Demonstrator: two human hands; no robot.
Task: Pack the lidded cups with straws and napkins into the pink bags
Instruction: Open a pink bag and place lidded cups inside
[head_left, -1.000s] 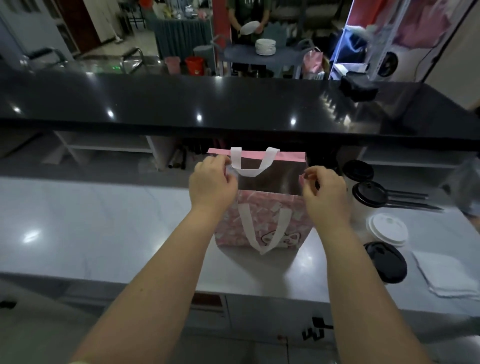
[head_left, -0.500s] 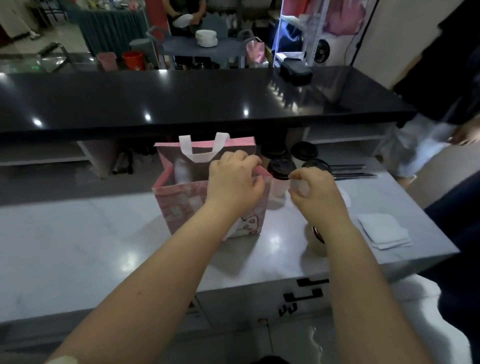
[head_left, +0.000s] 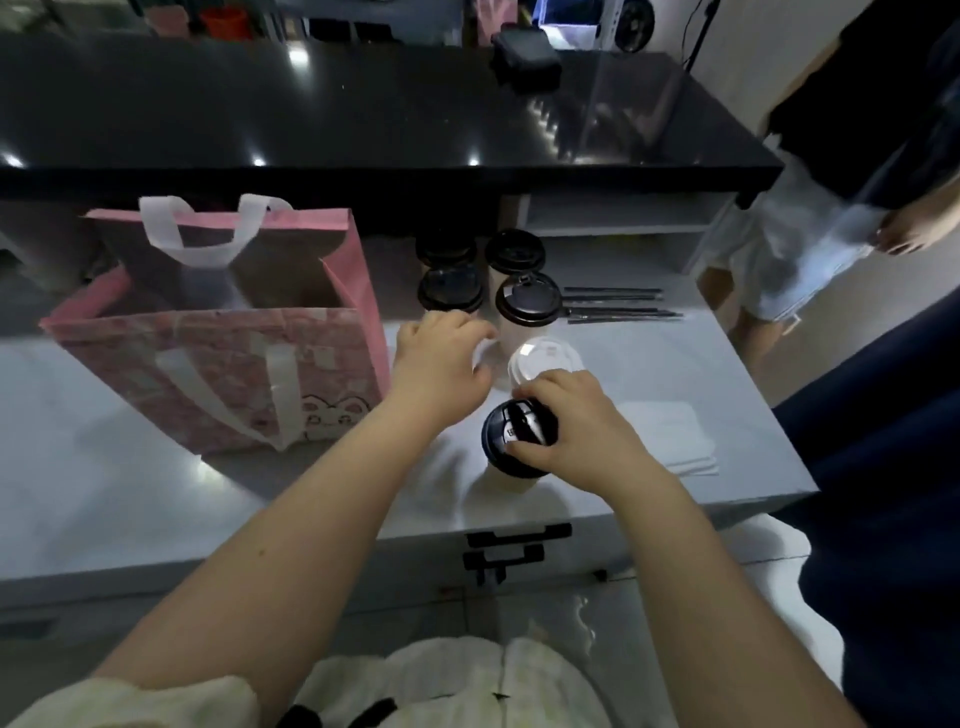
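An open pink bag (head_left: 218, 364) with white handles stands on the pale counter (head_left: 104, 467) at the left. My left hand (head_left: 441, 364) is right of the bag, with fingers and thumb curled at the side of a white-lidded cup (head_left: 543, 358). Just in front of that cup, my right hand (head_left: 576, 436) grips the lid of a black-lidded cup (head_left: 511, 436) from above. Several more black-lidded cups (head_left: 527, 301) stand behind them. Black straws (head_left: 618, 304) lie right of those cups. A stack of white napkins (head_left: 670, 436) lies right of my right hand.
A raised black counter (head_left: 363, 114) runs along the back, with a dark device (head_left: 524, 60) on it. A person (head_left: 883, 156) stands at the counter's right end. Drawer handles (head_left: 514, 535) sit under the front edge.
Both hands have left the bag's rim and moved right to the cups. My right hand now grips the black-lidded cup; my left hand is at the white-lidded one.
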